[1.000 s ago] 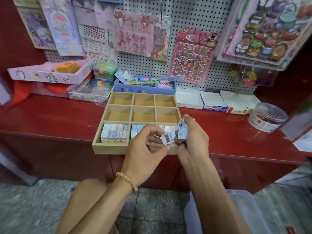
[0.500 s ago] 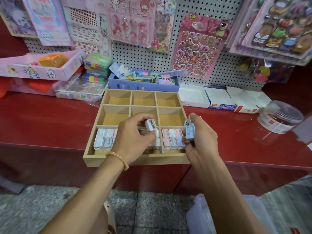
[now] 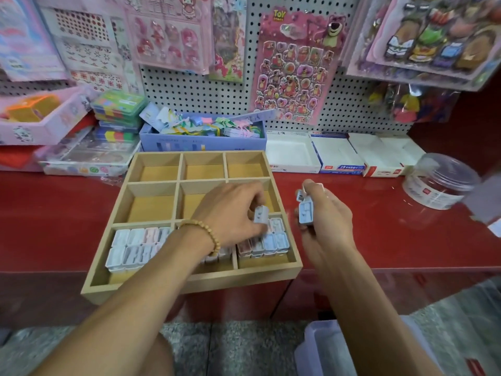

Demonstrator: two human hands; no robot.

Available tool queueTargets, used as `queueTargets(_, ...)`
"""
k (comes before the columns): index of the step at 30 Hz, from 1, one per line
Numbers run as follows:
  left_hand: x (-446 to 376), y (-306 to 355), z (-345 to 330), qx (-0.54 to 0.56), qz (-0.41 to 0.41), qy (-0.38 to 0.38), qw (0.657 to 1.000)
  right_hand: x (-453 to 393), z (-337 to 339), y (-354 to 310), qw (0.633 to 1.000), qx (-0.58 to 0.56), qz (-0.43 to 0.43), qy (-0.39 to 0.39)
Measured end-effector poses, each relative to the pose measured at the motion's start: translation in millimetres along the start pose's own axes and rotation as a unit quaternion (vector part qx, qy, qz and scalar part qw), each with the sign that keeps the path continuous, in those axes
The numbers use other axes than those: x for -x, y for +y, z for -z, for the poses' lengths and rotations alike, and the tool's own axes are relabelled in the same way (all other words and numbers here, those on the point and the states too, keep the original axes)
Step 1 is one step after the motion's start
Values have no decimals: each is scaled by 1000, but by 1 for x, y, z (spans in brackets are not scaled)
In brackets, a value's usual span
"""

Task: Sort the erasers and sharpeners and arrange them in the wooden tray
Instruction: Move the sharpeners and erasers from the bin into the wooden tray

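Red worktop point(image 3: 67, 202) runs under a white wall with holes, where sticker sheets point(image 3: 294, 69) hang. On the worktop, at its front edge, sits the wooden tray point(image 3: 189, 283). Small sharpeners point(image 3: 130, 246) fill the tray's front row. The left hand point(image 3: 230, 213) reaches over the front right box and pinches one pale sharpener point(image 3: 261, 214) in its grip. The right hand point(image 3: 324, 221), just beside the tray's right side, holds a few blue sharpeners point(image 3: 306, 211) tight in its grip.
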State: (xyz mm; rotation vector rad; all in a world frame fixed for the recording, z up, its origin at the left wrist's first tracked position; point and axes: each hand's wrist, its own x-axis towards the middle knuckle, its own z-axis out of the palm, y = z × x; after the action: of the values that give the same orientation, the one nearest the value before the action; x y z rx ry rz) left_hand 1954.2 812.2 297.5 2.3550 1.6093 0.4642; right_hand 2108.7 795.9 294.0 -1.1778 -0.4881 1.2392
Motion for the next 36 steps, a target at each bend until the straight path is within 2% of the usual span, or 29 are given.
queueTargets(3, -14, 12, -9, -19, -13, -21, 1000, -6, 12, -5, 1000, 24, 14, 9)
queueTargets(8, -26, 20, -20, -27, 9, -59, 998, -9, 28, -4, 999, 27, 7, 21)
queueTargets(20, -25, 20, -28, 3, 21, -64, 998, -6, 35, -1, 999, 34, 4, 18)
queueTargets(22, -21, 19, -23, 38, 12, -35, 999, -6, 34, 0, 1000, 26, -1, 17)
queueTargets(25, -7, 26, -14, 188, -30, 35, 981, -6, 32, -1, 1000, -3, -13, -3)
queueTargets(27, 2, 35, -9, 257, -60, 29, 964, -5, 29, 1, 1000, -15, -18, -16)
queueTargets(33, 7, 44, -9, 244, -93, 48, 964, 0, 17, 9, 994, -66, -43, -72)
queueTargets(36, 13, 44, -4, 244, -100, 46, 964, 0, 12, 12, 993, -79, -44, -75)
